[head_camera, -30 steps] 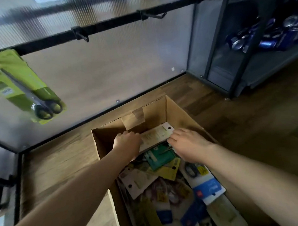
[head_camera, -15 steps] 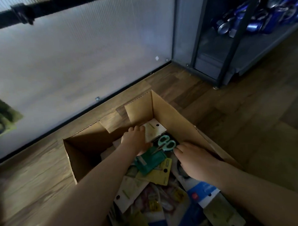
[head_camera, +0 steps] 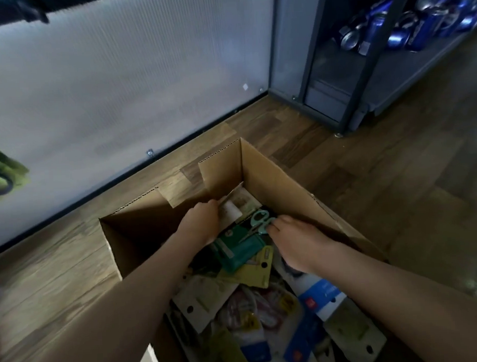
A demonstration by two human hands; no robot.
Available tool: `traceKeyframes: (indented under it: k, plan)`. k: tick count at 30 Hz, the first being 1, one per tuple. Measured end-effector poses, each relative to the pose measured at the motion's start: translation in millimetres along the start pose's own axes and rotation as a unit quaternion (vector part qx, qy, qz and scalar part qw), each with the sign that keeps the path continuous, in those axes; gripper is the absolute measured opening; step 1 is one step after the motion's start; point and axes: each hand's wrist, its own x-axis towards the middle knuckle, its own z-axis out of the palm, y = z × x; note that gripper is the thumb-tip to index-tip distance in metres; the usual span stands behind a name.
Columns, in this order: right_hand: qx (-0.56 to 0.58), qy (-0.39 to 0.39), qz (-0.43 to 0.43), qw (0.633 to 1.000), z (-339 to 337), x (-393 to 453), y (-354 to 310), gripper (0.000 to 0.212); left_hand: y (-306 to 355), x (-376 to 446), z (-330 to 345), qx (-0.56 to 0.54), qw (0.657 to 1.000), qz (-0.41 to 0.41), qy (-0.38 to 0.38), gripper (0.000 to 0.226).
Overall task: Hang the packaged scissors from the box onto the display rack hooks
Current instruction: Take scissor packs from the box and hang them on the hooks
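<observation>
- While the left hand [head_camera: 203, 223] is gripping the edge of a pale card package [head_camera: 237, 205] and tipping it up against the far wall of the box [head_camera: 286, 178], the right hand [head_camera: 297, 244] is reaching for the teal packaged scissors [head_camera: 250, 232] lying just beneath.
- The teal scissors are lying in the far end of the box, on top of the heap of other packages, with their long axis slanting: handle loops toward the far right, green card toward the near left.
- The right hand is the nearer one; its curled fingertips are touching the handle loops, though whether they are pinching them I cannot tell.
- Judging from this, the lift is going to fall to the right hand, pulling along that slant.
- The rack rail [head_camera: 11, 10] is waiting well above and to the left, with a green package [head_camera: 2, 174] already hanging there.
</observation>
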Motion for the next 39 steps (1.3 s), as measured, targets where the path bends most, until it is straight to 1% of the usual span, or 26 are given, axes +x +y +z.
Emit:
traceKeyframes:
  k: [2, 5, 9, 11, 13, 18, 22, 26, 28, 30, 33, 36, 38, 39]
  plan:
    - [-0.006, 0.001, -0.009, 1.000, -4, 10, -7, 0.046, -7, -13, -15, -0.045, 0.999, 0.003, 0.024, 0.019]
    - [-0.035, -0.020, -0.024, 0.999, -8, 29, -19, 0.049, -20, -36, -32, -0.136, 0.985, 0.012, 0.106, 0.007]
    - [-0.024, -0.051, -0.037, 0.998, -10, 56, -32, 0.045, -39, -67, -51, -0.196, 0.953, 0.006, 0.230, 0.014]
    - [-0.026, -0.072, -0.040, 0.996, -8, 66, -35, 0.041, -46, -80, -56, -0.232, 0.934, -0.012, 0.271, 0.018]
    - [-0.035, -0.095, -0.038, 0.994, -5, 75, -36, 0.041, -51, -89, -56, -0.260, 0.919, -0.029, 0.295, 0.016]
    - [-0.055, -0.115, -0.015, 0.992, 1, 83, -39, 0.047, -53, -95, -49, -0.317, 0.896, -0.055, 0.306, 0.014]
    - [-0.062, -0.131, 0.004, 0.989, 6, 76, -42, 0.057, -50, -97, -44, -0.318, 0.898, -0.051, 0.301, 0.017]
    - [-0.048, -0.169, 0.022, 0.984, 2, 70, -40, 0.065, -47, -99, -44, -0.314, 0.900, -0.043, 0.299, 0.018]
    - [-0.054, -0.183, 0.022, 0.981, -1, 68, -40, 0.075, -47, -99, -45, -0.311, 0.900, -0.041, 0.303, 0.017]
    - [-0.052, -0.185, 0.023, 0.981, -4, 67, -38, 0.084, -47, -100, -45, -0.309, 0.899, -0.043, 0.307, 0.016]
    - [-0.023, -0.189, 0.019, 0.981, -8, 63, -31, 0.090, -46, -102, -42, -0.316, 0.897, -0.044, 0.306, 0.015]
    - [-0.006, -0.193, 0.003, 0.981, -8, 53, -31, 0.090, -46, -104, -40, -0.315, 0.898, -0.049, 0.303, 0.016]
    - [-0.014, -0.175, -0.017, 0.984, -9, 45, -32, 0.079, -44, -106, -41, -0.308, 0.900, -0.052, 0.303, 0.016]
    - [0.009, -0.163, -0.026, 0.986, -10, 41, -32, 0.069, -43, -107, -42, -0.303, 0.901, -0.050, 0.305, 0.017]
